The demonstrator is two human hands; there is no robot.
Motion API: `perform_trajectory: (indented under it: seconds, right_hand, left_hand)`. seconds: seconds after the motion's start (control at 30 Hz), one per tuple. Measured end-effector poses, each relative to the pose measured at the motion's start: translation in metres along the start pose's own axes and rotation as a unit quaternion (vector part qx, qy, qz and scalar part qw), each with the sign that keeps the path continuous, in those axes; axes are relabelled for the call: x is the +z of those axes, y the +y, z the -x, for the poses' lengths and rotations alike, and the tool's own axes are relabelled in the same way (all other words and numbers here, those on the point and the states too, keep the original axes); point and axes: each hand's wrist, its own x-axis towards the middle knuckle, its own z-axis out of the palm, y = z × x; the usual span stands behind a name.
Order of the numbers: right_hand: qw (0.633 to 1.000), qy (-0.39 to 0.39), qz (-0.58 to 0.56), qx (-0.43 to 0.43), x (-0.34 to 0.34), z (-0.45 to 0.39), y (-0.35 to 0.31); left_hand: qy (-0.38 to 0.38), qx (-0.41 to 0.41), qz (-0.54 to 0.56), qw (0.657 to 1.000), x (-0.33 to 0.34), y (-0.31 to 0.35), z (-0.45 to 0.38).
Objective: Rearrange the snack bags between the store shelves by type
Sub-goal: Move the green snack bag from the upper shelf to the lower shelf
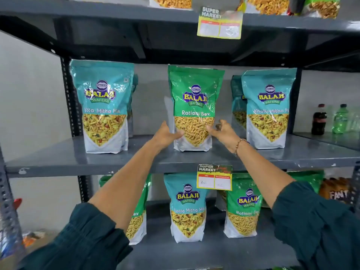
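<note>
Grip: our left hand [167,133] lies spread against the green Ratlami Sev bag [194,98]. Our right hand [223,131] flanks it; whether it pinches, we cannot tell. The bag stands on the middle shelf [58,158] between teal Khatta Mitha bags [103,106], the odd type there.

A dark grey metal shelf rack [58,158] fills the view, with a punched upright post [68,98] at its left side. A plain pale wall [29,94] stands behind the rack and to its left. Just right of the rack, a dark bottle [318,119] and a green bottle [341,119] stand on a grey ledge [331,140].
</note>
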Motion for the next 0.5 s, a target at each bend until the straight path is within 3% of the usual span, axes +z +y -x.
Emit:
perform_trajectory:
  seconds: [0.17, 0.33, 0.5]
  right_hand:
    - [0.995, -0.078, -0.064, -0.022, 0.001, -0.010, 0.005]
    - [0.994, -0.026, -0.088, -0.059, 0.005, -0.005, 0.011]
    - [0.992, -0.026, -0.103, -0.063, 0.007, 0.017, -0.003]
  left_hand:
    - [-0.021, 0.021, 0.025, 0.999, 0.012, -0.007, -0.008]
    - [0.035, 0.011, 0.051, 0.998, 0.017, -0.011, -0.006]
    - [0.049, 0.012, 0.045, 0.998, 0.005, -0.004, 0.016]
